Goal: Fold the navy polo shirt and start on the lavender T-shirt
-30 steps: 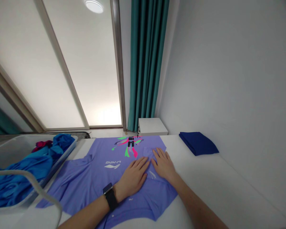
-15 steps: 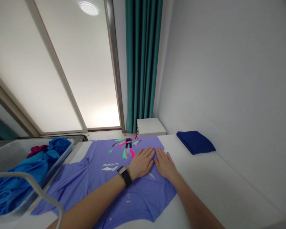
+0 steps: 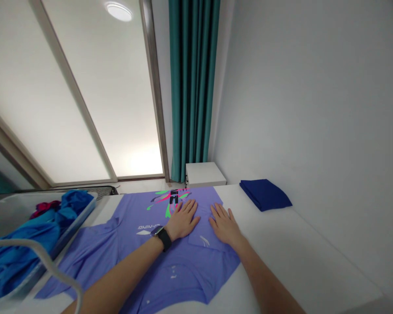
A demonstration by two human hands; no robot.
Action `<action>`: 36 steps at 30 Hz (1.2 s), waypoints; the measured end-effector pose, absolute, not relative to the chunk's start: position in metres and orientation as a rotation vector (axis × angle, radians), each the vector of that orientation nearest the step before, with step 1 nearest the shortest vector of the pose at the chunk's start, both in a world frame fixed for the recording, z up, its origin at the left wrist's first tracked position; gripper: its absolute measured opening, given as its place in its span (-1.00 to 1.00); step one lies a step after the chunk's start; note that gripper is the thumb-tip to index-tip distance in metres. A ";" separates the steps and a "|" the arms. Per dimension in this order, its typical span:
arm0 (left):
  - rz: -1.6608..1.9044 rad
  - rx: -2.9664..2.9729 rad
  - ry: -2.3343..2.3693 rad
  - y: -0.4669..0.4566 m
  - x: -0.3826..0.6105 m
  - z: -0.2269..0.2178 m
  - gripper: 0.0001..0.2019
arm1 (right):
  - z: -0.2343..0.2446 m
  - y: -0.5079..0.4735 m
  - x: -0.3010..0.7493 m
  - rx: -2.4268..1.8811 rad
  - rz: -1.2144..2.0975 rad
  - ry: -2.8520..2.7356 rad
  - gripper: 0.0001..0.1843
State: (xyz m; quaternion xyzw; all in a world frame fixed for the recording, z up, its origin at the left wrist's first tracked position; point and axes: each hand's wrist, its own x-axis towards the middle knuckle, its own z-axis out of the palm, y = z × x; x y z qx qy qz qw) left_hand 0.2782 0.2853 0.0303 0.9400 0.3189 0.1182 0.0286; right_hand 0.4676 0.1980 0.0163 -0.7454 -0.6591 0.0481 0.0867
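Observation:
A purple T-shirt (image 3: 183, 248) lies spread on the white table (image 3: 281, 253), its neckline toward me and one sleeve out to the left. It bears a bright multicoloured print and white lettering, partly covered by my left hand. My left hand (image 3: 181, 219), with a black watch on the wrist, rests flat on the middle of the shirt, fingers extended. Close to the shirt's right edge my right hand (image 3: 225, 224) also lies flat on the fabric, fingers stretched out. Neither hand grips anything.
A folded dark blue garment (image 3: 265, 194) sits at the table's right rear, by the wall. On the left stands a whitish basket (image 3: 91, 205) holding blue clothes (image 3: 36, 235) and a dark red one. A pale curved bar (image 3: 47, 257) crosses the lower left. Behind is a white cabinet (image 3: 205, 173).
My left hand has slid left across the shirt, away from my right hand, widening the gap between them. My right hand stays about where it was. The view has shifted slightly.

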 end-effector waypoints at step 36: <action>0.493 2.961 0.845 0.240 0.246 0.020 -0.48 | 0.031 0.195 0.455 -2.093 -0.017 -2.075 -0.35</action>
